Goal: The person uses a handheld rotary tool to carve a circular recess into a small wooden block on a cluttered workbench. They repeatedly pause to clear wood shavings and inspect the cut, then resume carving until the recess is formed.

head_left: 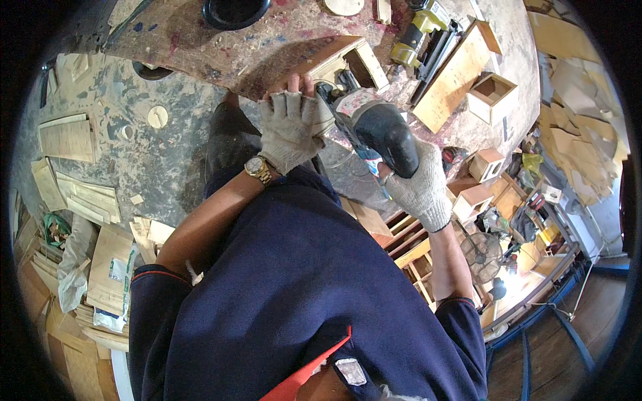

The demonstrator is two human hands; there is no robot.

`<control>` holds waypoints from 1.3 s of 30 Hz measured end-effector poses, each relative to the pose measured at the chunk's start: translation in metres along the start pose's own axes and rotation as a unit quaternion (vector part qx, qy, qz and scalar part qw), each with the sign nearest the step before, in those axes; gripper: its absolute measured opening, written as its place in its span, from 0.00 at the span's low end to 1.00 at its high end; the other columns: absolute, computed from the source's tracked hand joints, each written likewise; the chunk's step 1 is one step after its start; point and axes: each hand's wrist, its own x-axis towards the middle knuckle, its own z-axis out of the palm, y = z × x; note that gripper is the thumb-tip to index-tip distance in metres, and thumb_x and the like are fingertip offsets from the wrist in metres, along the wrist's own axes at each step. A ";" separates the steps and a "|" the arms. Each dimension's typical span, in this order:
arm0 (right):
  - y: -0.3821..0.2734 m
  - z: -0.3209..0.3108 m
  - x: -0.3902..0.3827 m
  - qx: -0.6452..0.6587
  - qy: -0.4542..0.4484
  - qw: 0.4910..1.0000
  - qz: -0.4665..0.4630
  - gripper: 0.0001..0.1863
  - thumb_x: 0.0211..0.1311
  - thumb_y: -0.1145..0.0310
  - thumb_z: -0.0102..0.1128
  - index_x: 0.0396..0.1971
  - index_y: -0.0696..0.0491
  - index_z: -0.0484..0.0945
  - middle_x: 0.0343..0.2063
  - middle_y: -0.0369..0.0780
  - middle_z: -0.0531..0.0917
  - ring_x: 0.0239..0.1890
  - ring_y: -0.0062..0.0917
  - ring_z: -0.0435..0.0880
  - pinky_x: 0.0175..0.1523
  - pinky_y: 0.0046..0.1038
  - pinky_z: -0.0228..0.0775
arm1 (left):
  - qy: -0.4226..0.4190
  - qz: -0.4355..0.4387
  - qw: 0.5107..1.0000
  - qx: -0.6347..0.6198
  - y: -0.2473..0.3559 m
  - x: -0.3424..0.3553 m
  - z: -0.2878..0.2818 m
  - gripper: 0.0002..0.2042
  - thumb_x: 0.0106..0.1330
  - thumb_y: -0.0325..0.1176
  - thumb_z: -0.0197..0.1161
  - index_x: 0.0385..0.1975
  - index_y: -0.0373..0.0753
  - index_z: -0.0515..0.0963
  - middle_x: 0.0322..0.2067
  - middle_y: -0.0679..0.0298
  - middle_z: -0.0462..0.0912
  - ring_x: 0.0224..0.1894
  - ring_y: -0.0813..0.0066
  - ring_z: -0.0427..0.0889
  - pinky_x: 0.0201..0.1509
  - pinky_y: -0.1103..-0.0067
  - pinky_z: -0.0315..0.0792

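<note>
A small open-ended wooden box [368, 65] lies on the stained worktable in front of me. My left hand [289, 127], in a glove with bare fingertips, holds the near left end of the box, its fingers laid over the edge. My right hand [424, 190], also gloved, is wrapped round the rear of a handheld power tool [384, 130] with a rounded black body. The front of this tool is at the near side of the box, close to my left hand. Its working face is hidden, so I cannot tell whether it touches the wood.
A yellow-green and black nail gun [418, 40] lies at the far right, beside a long wooden board [455, 77] and another small box [493, 97]. A black round dish [235, 10] is at the far edge. Wood panels [67, 137] lie on the floor at left; a fan [480, 257] stands lower right.
</note>
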 end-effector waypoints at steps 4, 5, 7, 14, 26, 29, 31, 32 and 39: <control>-0.002 -0.004 0.003 -0.006 -0.016 1.000 0.017 0.20 0.47 0.65 0.67 0.42 0.57 0.83 0.24 0.50 0.84 0.29 0.43 0.88 0.39 0.39 0.77 | 0.008 0.006 1.000 -0.004 -0.001 0.000 0.002 0.58 0.40 0.53 0.73 0.76 0.36 0.57 0.70 0.47 0.61 0.60 0.44 0.69 0.62 0.46 0.63; -0.003 -0.005 0.004 -0.015 -0.013 1.000 0.009 0.20 0.47 0.65 0.67 0.42 0.57 0.83 0.24 0.50 0.84 0.29 0.44 0.88 0.39 0.39 0.78 | 0.013 0.005 1.000 -0.008 -0.001 0.000 0.002 0.60 0.37 0.52 0.74 0.76 0.36 0.55 0.71 0.47 0.60 0.59 0.44 0.68 0.63 0.46 0.62; -0.005 -0.008 0.007 -0.033 -0.018 0.999 0.011 0.21 0.47 0.65 0.67 0.44 0.56 0.83 0.24 0.50 0.84 0.29 0.44 0.88 0.39 0.39 0.78 | -0.002 0.010 1.000 -0.001 -0.002 -0.001 0.002 0.57 0.42 0.56 0.73 0.75 0.37 0.58 0.70 0.45 0.62 0.60 0.42 0.69 0.62 0.47 0.63; -0.009 -0.016 0.011 -0.077 -0.025 0.997 -0.009 0.17 0.46 0.72 0.68 0.40 0.58 0.83 0.24 0.46 0.85 0.27 0.34 0.85 0.39 0.35 0.76 | -0.030 0.007 0.999 0.014 -0.002 -0.001 -0.002 0.55 0.45 0.58 0.72 0.75 0.38 0.59 0.71 0.44 0.61 0.61 0.42 0.69 0.62 0.47 0.63; -0.012 -0.023 0.018 -0.087 -0.054 0.995 -0.003 0.23 0.46 0.64 0.68 0.46 0.54 0.83 0.30 0.52 0.85 0.36 0.48 0.87 0.43 0.41 0.78 | 0.073 -0.042 0.996 -0.035 -0.004 -0.010 0.000 0.56 0.45 0.56 0.76 0.72 0.30 0.58 0.70 0.43 0.62 0.64 0.40 0.67 0.64 0.47 0.65; -0.013 -0.021 0.020 -0.074 -0.049 0.996 -0.012 0.23 0.44 0.65 0.68 0.44 0.54 0.83 0.29 0.52 0.85 0.35 0.48 0.87 0.43 0.42 0.78 | 0.054 -0.060 0.993 -0.085 -0.006 -0.007 -0.002 0.55 0.42 0.47 0.77 0.72 0.29 0.58 0.62 0.40 0.67 0.66 0.36 0.66 0.70 0.49 0.62; -0.012 -0.022 0.021 -0.083 -0.046 0.995 -0.028 0.22 0.43 0.65 0.68 0.42 0.55 0.83 0.29 0.52 0.84 0.35 0.49 0.86 0.44 0.42 0.77 | 0.045 -0.060 0.994 -0.077 -0.008 -0.007 -0.004 0.56 0.42 0.50 0.79 0.71 0.29 0.58 0.62 0.40 0.67 0.64 0.38 0.68 0.69 0.51 0.65; -0.012 -0.022 0.023 -0.094 -0.044 0.994 -0.043 0.21 0.42 0.65 0.68 0.41 0.55 0.83 0.29 0.52 0.84 0.35 0.49 0.86 0.44 0.42 0.77 | 0.037 -0.061 0.995 -0.070 -0.009 -0.006 -0.005 0.56 0.42 0.51 0.79 0.70 0.28 0.58 0.62 0.40 0.67 0.62 0.39 0.70 0.69 0.52 0.66; -0.011 -0.027 0.028 -0.100 -0.061 0.991 -0.056 0.20 0.41 0.64 0.68 0.38 0.56 0.82 0.30 0.52 0.84 0.36 0.50 0.85 0.44 0.42 0.77 | 0.052 -0.040 0.996 -0.057 -0.015 -0.007 0.003 0.53 0.44 0.48 0.78 0.69 0.28 0.60 0.62 0.42 0.68 0.61 0.40 0.71 0.68 0.52 0.66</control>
